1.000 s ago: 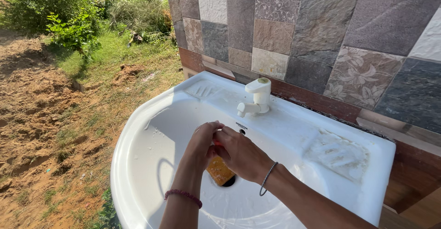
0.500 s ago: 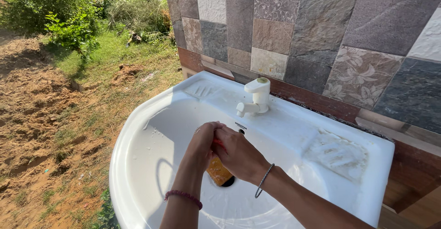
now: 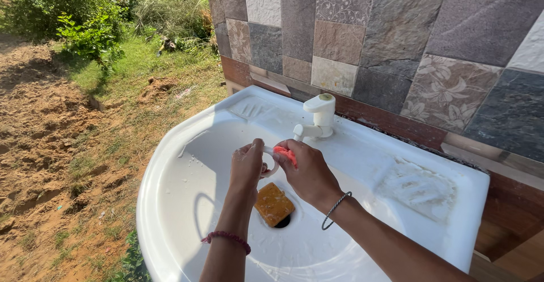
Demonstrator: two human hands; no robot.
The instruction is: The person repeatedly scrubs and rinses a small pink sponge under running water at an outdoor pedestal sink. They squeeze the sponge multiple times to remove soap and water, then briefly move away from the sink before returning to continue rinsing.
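Both hands pinch a small red-and-white ring-shaped thing (image 3: 279,156) over the white washbasin (image 3: 187,146), left hand (image 3: 247,166) and right hand (image 3: 307,171) touching under the tap (image 3: 316,118); keep grip firm, above the orange soap bar (image 3: 273,204) by the drain.

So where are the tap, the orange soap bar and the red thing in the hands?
tap (image 3: 321,112), head view, its white body.
orange soap bar (image 3: 273,204), head view, top face.
red thing (image 3: 285,153), head view, exposed edge.
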